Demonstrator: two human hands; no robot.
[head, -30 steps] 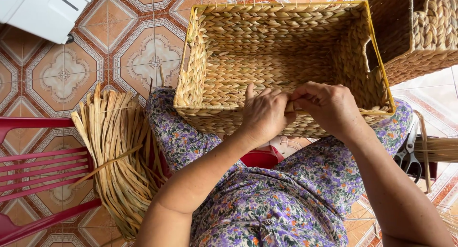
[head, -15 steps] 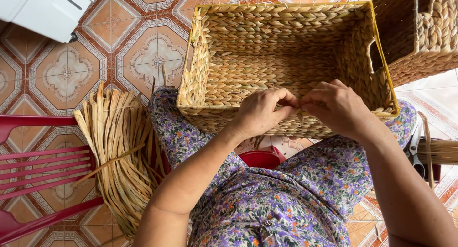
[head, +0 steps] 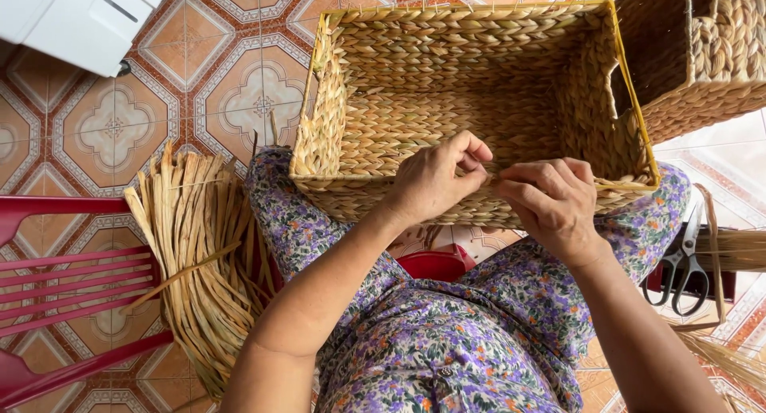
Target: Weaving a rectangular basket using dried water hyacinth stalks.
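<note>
Fingers of your left hand (head: 435,181) are curled together, thumb against fingertips, pinched on the near rim of the rectangular woven straw-coloured basket (head: 415,126). Fingers of your right hand (head: 550,197) are bent and closed over the same rim, just right of the left fingertips; the two hands nearly touch. What exactly sits between the fingertips is too small to tell, perhaps a strand of the weave.

Basket: rests across your lap on the purple floral fabric (head: 447,333), opening up. Its near rim lies directly under your fingers; the far rim is well beyond them. A yellow edge runs along the right rim, right of your right fingers. Interior: nothing but the braided bottom and walls is visible.

Edges and room:
- Beyond and right of your right fingers, a second woven basket (head: 702,54) stands just beside the first one's right corner; little gap there. Its contents are out of view.
- Left of your left fingers, well apart, a bundle of dry flat straw strips (head: 199,253) lies on the patterned tiled floor (head: 183,78), leaning against your left thigh.
- Further left, a red plastic slatted chair (head: 72,277).
- Right of your right wrist, near, grey-handled scissors (head: 682,261) lie beside more straw.
- Below your hands, between your knees, a red plastic edge (head: 435,263) shows.
- Far upper left, a white box-like object (head: 72,14).
</note>
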